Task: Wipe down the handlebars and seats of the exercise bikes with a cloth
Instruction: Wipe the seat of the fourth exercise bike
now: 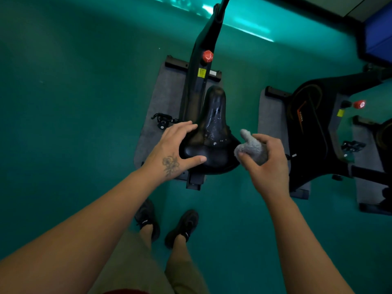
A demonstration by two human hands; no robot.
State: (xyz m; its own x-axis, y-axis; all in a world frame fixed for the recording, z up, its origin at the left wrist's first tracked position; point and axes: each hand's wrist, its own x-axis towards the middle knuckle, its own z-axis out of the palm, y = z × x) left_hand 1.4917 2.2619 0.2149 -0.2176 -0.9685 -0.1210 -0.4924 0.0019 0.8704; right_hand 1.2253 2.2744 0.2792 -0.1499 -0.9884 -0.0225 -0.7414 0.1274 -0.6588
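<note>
A black bike seat (214,128) lies below me, its top glistening with wet patches. My left hand (176,149) rests on the seat's left rear side, fingers spread and straight, thumb across the back pad. My right hand (267,162) holds a bunched grey cloth (252,147) just off the seat's right edge, not touching it that I can tell. The bike's frame (203,52) runs away from me; its handlebars are out of view.
A red knob (207,56) sits on the frame ahead of the seat. A grey mat (161,98) lies under the bike on the green floor. A second black bike (314,128) stands close on the right. My feet (167,221) are behind the seat.
</note>
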